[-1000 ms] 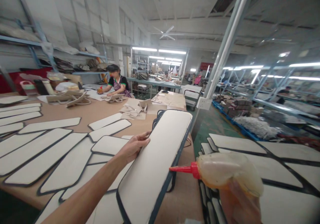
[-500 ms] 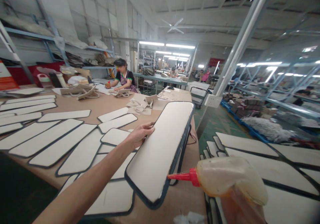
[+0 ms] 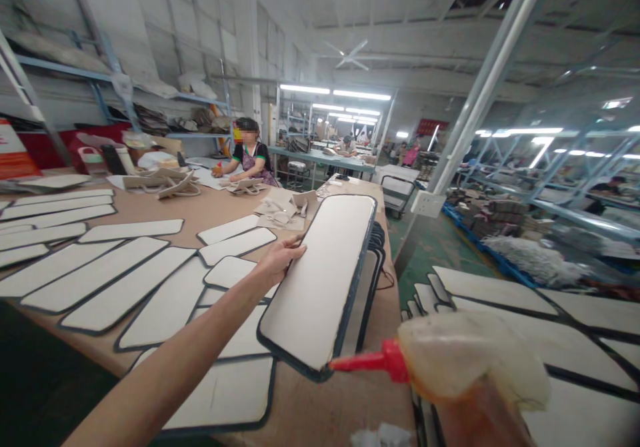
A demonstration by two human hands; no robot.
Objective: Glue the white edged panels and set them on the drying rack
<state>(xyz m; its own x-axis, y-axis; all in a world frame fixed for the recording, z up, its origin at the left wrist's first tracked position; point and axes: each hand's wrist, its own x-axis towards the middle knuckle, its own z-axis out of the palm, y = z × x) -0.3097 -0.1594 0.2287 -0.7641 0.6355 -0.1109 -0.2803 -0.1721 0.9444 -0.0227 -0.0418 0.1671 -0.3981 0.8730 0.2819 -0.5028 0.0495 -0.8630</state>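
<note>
My left hand grips the left edge of a long cream panel with rounded corners and a dark border, held tilted above the table. In my right hand is a squeeze bottle, cloudy and stained amber, with a red nozzle. The nozzle's tip is at the panel's lower right corner, by the dark edge. Behind the held panel, a stack of similar panels shows partly. The lower part of my right hand is blurred and cut off by the frame.
Similar panels lie spread over the brown table to the left, and more panels are piled at right. Fabric scraps lie farther back. A co-worker sits at the far side. A metal post rises at right.
The held panel has shifted slightly up and left, uncovering more of the stack behind it. The nozzle tip has moved slightly down and left along the edge to the lower corner.
</note>
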